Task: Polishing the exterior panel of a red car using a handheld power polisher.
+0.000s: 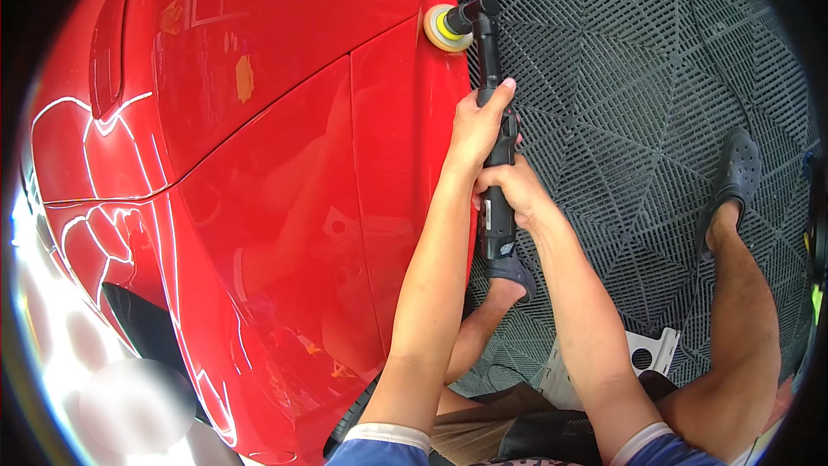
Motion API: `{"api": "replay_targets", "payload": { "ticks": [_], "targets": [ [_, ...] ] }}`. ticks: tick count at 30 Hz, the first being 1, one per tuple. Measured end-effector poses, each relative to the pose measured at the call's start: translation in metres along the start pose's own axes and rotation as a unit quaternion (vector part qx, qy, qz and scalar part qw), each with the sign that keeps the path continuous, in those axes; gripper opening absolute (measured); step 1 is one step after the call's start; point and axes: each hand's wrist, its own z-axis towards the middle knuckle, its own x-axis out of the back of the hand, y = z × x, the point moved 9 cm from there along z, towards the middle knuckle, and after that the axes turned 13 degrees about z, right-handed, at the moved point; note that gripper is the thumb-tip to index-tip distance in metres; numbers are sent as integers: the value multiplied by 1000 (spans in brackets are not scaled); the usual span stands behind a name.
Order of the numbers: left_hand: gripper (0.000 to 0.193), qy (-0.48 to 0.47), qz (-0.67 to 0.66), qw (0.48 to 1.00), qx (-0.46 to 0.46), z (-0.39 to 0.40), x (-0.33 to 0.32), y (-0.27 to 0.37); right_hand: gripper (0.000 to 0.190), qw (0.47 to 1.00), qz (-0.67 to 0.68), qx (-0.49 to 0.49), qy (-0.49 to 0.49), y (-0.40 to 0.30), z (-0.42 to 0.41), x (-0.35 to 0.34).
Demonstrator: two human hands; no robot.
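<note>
A black handheld car polisher with a long angled neck is held in both my hands. My left hand wraps the upper body below the neck, thumb pointing forward along it. Further back, my right hand grips the lower body. At the far end, a small round polishing pad with a yellow backing stands on edge against the side of a red car body panel. It seems to touch the paint near the panel's lower edge; whether it spins cannot be told.
Dark grey slatted floor tiles lie right of the car, with a thin cable across them. My feet in clogs are apart. A white perforated seat is beneath me. Part of a tyre shows below the car body.
</note>
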Motion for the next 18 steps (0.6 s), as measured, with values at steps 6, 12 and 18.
{"api": "replay_targets", "payload": {
  "ticks": [6,12,18],
  "targets": [
    [42,12,1,1000,4,11,0,14,16,1000,-16,-10,14,-20,2,-3],
    [43,36,34,999,-1,-5,2,1,16,999,34,-27,-30,4,-7,-2],
    [44,52,42,998,-13,-27,8,1,15,984,111,-84,-114,26,-17,-16]
  ]
}}
